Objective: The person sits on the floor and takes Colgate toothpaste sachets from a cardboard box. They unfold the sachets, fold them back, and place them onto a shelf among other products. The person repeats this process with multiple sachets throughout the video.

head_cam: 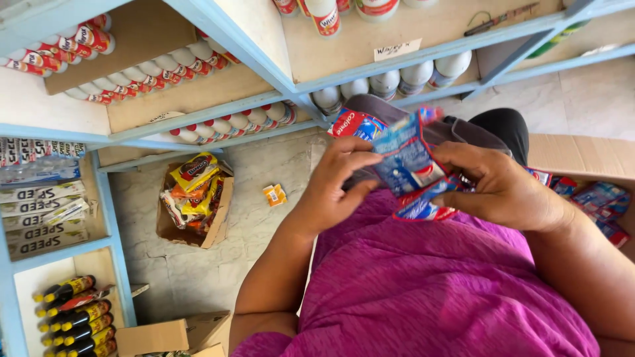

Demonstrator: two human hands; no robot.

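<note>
You are holding a strip of blue and red sachets (410, 165) in the centre of the frame: your left hand (334, 182) is pinching its left edge, your right hand (496, 185) is grasping the lower packets. It is looking light, soft and slippery, so take it by the sealed edges.

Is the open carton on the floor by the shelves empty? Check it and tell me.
No. The open carton on the floor holds a heap of yellow and orange snack packets, which reaches up to its rim.
</note>
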